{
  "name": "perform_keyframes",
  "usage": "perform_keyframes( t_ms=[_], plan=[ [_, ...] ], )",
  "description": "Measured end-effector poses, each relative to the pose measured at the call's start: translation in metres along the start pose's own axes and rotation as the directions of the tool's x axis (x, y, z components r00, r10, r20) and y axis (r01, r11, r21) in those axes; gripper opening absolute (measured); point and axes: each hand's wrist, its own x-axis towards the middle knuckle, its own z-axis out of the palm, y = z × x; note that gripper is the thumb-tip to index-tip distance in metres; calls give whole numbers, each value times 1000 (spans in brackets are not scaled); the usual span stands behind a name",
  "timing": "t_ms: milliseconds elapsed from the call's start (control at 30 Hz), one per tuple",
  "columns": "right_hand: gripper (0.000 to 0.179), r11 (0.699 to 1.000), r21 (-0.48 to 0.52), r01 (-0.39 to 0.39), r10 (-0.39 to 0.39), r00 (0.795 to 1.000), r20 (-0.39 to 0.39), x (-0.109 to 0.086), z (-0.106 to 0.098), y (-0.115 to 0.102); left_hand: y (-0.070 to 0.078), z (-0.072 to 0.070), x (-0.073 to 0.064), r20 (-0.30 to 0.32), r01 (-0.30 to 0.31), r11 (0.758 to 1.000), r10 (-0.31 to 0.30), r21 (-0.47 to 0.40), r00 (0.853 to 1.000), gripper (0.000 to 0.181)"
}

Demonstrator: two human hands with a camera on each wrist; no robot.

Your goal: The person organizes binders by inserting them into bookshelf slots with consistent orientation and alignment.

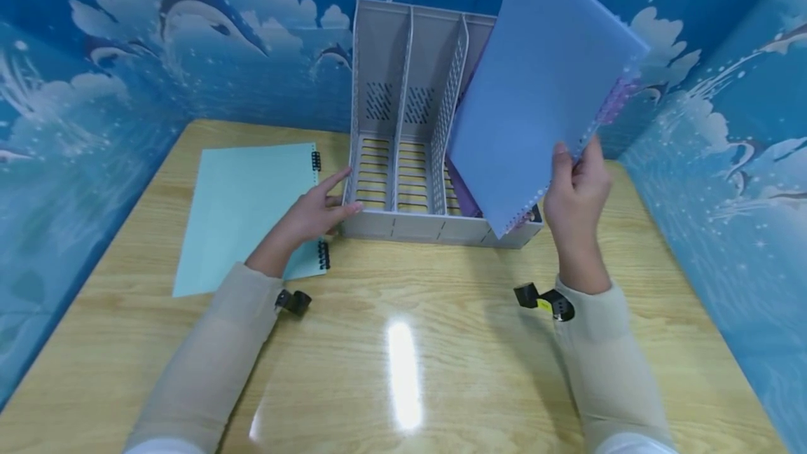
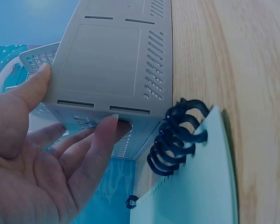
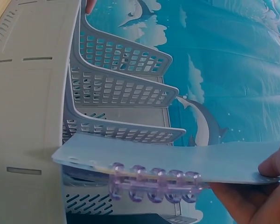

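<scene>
A grey file organizer (image 1: 416, 225) with several upright compartments stands at the back of the table. My left hand (image 1: 312, 212) holds its front left corner, thumb over the front rim and fingers against the side wall. A blue spiral notebook (image 1: 542, 90) with purple rings (image 3: 156, 184) is raised and tilted over the right part of the organizer. My right hand (image 1: 578, 191) pinches it near its bound edge, thumb on the blue cover. Its lower corner overlaps the front rim in the head view. Beneath it, a purple notebook or folder (image 1: 463, 191) shows inside a right-hand compartment.
A mint-green notebook (image 1: 246, 209) with black rings lies flat on the wooden table (image 1: 441, 342), left of the organizer. Slatted bottoms show in the two left compartments (image 1: 375, 170). A dolphin-patterned backdrop (image 1: 265, 76) rises behind and on both sides.
</scene>
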Motion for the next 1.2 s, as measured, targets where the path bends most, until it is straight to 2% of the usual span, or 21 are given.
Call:
perform_keyframes(
  t_ms=[167, 500, 667, 933, 1200],
  plan=[
    [15, 1000, 16, -23, 23, 999, -24, 1, 5, -2, 1, 1, 0, -1, 7, 1000, -7, -6, 1000, 80],
    [17, 999, 40, -9, 11, 998, -61, 4, 16, -5, 3, 1, 0, -11, 12, 1000, -12, 10, 1000, 80],
    [18, 999, 22, -31, 33, 997, -75, 3, 16, -9, 3, 2, -1, -13, 14, 1000, -14, 17, 1000, 81],
    [18, 998, -47, -39, 36, 996, -76, 3, 18, 19, 2, 3, -3, -24, 36, 999, -36, 11, 999, 82],
    [22, 997, -67, -32, 26, 997, -79, 0, 17, 22, 1, 4, -2, -26, 36, 999, -36, -17, 999, 81]
  ],
)
